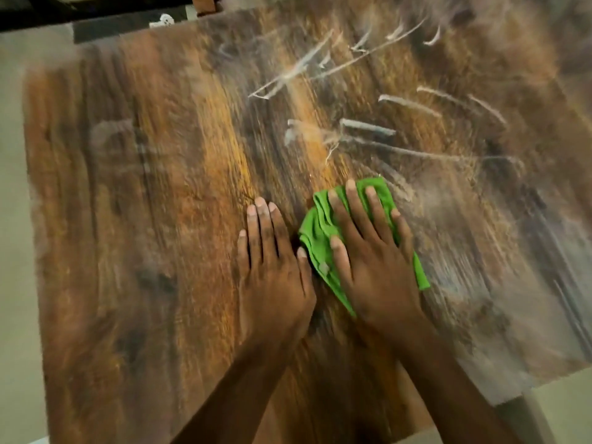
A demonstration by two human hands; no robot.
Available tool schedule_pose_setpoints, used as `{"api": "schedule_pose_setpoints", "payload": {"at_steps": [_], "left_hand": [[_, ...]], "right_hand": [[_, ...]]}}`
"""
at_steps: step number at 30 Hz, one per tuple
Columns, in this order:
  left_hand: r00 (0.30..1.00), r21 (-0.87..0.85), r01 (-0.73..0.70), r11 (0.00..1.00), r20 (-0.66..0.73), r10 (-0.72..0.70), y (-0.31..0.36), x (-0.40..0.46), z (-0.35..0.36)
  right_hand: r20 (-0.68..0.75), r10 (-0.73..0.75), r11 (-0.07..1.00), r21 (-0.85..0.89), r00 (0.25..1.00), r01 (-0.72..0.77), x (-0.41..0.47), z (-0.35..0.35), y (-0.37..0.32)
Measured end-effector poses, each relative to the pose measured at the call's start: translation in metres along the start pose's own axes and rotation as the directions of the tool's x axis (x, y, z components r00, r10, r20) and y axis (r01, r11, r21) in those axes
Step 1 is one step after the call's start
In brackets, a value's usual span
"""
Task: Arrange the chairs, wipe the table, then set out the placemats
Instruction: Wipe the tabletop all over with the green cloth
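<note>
- Green cloth (320,225): lies crumpled on the table, near the middle of its near half, mostly covered by the right hand. Judged soft, light and limp; it should bunch and fold readily and has no stiffness of its own.
- Handling: best worked under a flat palm with spread fingers, as now; a pinch at one edge would likely let the rest trail or roll up.
- Right hand (371,251): flat on the cloth, fingers straight and spread, pressing down, not curled round it.
- Left hand (272,261): flat on bare wood just beside the cloth, fingers straight and together, holding nothing; the thumb appears to touch the cloth's edge.
- Table (128,219): dark wood grain, with pale streaks and smears (368,126) beyond the cloth, toward the far right. Judged not yet wiped there.
- Picture is blurred; finer surface detail cannot be told.
- No placemats in view. A wooden upright (202,3) at the far edge may belong to a chair.
</note>
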State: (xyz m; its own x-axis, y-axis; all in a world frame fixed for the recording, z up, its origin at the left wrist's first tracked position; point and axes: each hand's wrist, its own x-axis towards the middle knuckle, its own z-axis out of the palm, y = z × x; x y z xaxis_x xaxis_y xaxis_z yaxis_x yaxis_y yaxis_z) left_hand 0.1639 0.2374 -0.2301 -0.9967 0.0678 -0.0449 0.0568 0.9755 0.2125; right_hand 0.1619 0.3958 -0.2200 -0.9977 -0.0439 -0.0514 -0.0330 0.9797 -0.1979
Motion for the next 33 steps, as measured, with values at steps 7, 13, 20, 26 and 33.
{"api": "schedule_pose_setpoints", "payload": {"at_steps": [7,13,20,26,33], "left_hand": [[0.998,0.005,0.023,1.0,0.054,-0.023,-0.001,0.004,-0.004],[0.998,0.001,0.019,1.0,0.053,-0.019,-0.001,0.005,-0.005],[0.996,0.029,-0.014,0.999,0.093,0.012,0.001,0.007,-0.011],[0.995,0.036,0.007,0.999,0.104,-0.011,0.002,0.006,-0.01],[0.995,-0.013,0.023,1.0,0.102,-0.021,0.002,0.006,-0.006]], "right_hand": [[-0.028,-0.064,0.997,0.038,0.998,0.065,0.178,0.004,-0.048],[-0.001,-0.186,0.982,-0.018,0.983,0.186,0.103,-0.001,-0.024],[0.086,0.001,1.0,-0.022,0.996,0.001,-0.027,-0.01,0.005],[0.04,-0.078,0.997,-0.002,0.996,0.078,0.051,-0.004,-0.019],[-0.032,-0.216,0.976,0.032,0.976,0.217,0.208,0.011,-0.088]]}}
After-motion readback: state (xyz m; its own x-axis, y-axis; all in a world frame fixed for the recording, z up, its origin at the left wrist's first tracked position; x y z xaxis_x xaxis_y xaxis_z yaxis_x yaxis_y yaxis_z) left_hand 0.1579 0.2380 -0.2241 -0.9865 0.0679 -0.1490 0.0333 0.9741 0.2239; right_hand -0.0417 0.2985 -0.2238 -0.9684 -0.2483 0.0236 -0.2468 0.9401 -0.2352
